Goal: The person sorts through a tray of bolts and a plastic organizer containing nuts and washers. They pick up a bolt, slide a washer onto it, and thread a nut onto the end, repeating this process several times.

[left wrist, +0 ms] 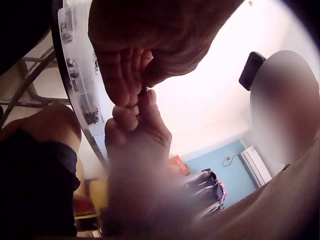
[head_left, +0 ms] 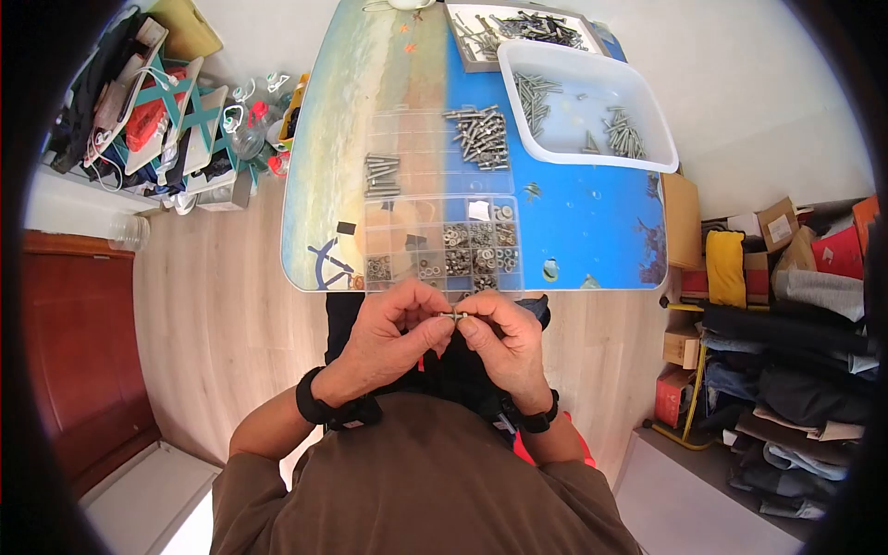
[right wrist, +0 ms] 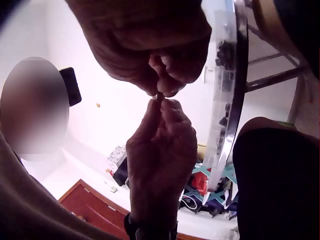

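A small metal bolt (head_left: 454, 315) lies crosswise between the two hands, just off the table's front edge. The left hand (head_left: 393, 335) pinches one end between thumb and forefinger; the right hand (head_left: 503, 344) pinches the other end. In the left wrist view the fingertips of the left hand (left wrist: 155, 42) and right hand (left wrist: 140, 135) meet, mostly hiding the bolt. The right wrist view shows the same meeting of right hand (right wrist: 150, 45) and left hand (right wrist: 162, 145). Behind them sits a clear compartment box (head_left: 404, 219) with washers and nuts.
Bolts are piled on the box's open lid (head_left: 424, 153). A white plastic tub (head_left: 578, 97) with screws stands at the table's back right, beside a tray (head_left: 474, 66) of more bolts. Crowded shelves flank both sides of the room.
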### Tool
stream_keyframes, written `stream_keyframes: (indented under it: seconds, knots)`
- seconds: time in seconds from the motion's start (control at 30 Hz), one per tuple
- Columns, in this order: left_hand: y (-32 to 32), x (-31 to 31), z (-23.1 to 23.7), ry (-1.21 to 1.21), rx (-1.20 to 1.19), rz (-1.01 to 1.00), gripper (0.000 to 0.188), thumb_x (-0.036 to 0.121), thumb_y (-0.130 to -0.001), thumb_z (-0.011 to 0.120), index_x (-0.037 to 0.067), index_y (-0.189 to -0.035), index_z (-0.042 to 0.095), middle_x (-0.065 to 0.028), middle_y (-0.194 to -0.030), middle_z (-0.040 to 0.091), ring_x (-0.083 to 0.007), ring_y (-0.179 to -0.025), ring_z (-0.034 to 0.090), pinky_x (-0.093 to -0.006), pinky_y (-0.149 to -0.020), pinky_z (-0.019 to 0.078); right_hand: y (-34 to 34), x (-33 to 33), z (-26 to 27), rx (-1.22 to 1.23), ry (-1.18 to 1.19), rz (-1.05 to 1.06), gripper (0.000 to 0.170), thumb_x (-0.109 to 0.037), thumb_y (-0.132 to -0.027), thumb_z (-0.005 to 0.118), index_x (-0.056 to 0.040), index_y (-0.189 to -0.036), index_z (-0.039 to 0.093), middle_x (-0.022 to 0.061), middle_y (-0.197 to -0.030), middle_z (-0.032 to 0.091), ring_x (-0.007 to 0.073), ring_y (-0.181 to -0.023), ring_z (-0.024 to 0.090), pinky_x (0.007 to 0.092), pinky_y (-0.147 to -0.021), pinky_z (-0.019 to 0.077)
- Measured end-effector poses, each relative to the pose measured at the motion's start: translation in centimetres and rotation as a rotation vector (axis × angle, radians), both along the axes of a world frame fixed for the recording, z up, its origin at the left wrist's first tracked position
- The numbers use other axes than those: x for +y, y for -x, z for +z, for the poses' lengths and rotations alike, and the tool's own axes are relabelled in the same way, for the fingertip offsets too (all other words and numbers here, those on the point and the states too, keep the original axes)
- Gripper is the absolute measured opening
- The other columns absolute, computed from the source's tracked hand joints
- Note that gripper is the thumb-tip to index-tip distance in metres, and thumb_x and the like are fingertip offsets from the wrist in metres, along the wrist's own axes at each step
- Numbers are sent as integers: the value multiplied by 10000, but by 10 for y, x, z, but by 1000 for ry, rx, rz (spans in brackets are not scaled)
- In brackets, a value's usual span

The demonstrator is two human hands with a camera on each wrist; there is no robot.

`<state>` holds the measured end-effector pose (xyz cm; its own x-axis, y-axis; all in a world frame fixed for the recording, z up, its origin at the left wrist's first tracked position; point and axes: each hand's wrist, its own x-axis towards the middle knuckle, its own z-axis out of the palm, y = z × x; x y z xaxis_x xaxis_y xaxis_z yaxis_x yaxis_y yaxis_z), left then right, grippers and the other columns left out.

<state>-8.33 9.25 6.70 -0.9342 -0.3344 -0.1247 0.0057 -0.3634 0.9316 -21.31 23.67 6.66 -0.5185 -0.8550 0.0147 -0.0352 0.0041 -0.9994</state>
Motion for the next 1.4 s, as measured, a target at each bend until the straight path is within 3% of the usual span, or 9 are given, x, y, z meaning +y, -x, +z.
stream_keyframes:
  seconds: [0.17,0.23,0.33,0.43,0.47,0.53,0.73,0.97,1.4]
  knots:
    - [2,1,0,119,16,64,87,74,-976,605,1,-1006,570,-34,-763,630,-76,-667,612,-226,-593,493,4,-4,4,30,-14,9,109,-47,-920,660,-11,-1024,661,52,-880,641,141,-735,607,264,-645,482]
    - [2,-1,-1,439,10,82,103,103,-998,573,6,-974,548,-37,-715,615,-79,-611,583,-238,-555,466,6,-8,5,300,23,23,139,-14,-881,683,-13,-1019,662,58,-868,639,140,-704,617,260,-619,484]
    - [4,-2,0,528,-24,86,140,135,-1019,542,16,-948,523,-45,-688,605,-90,-564,552,-254,-522,434,4,-13,7,363,62,-13,176,12,-840,702,-18,-1009,665,80,-865,646,168,-692,631,267,-604,489]
    - [4,1,6,343,-136,58,154,165,-1037,514,23,-981,525,-5,-728,526,-64,-614,475,-228,-557,415,4,-11,17,58,-86,22,176,7,-829,722,-5,-996,668,72,-917,660,125,-711,621,235,-608,477]
    - [5,3,6,342,-136,58,154,165,-1037,514,23,-981,525,-5,-728,526,-64,-614,475,-228,-557,415,7,-11,13,58,-87,22,176,7,-829,722,-5,-996,668,72,-917,660,125,-711,621,235,-608,477]
    - [6,5,5,261,-103,82,183,173,-1045,501,25,-937,502,-25,-682,554,-92,-602,508,-258,-554,423,12,-13,2,436,-10,45,181,7,-810,739,0,-977,669,72,-893,668,123,-684,619,243,-583,480]
    - [8,2,14,130,-228,34,222,191,-1058,467,30,-907,491,-14,-680,518,-90,-615,482,-255,-572,414,7,-18,23,244,-6,-30,152,11,-819,727,-1,-953,658,95,-785,642,170,-652,657,293,-552,502]
    - [10,1,10,189,-184,35,257,227,-1060,467,35,-890,481,-2,-655,507,-83,-605,475,-259,-558,400,12,-14,14,437,-2,21,188,5,-817,729,2,-986,648,80,-779,634,151,-627,628,278,-548,499]
    - [9,0,11,285,-231,52,273,227,-1047,477,19,-871,499,-23,-631,511,-80,-606,480,-281,-533,411,11,-13,25,223,-97,18,160,-28,-844,715,9,-984,645,94,-790,656,154,-628,626,274,-559,491]
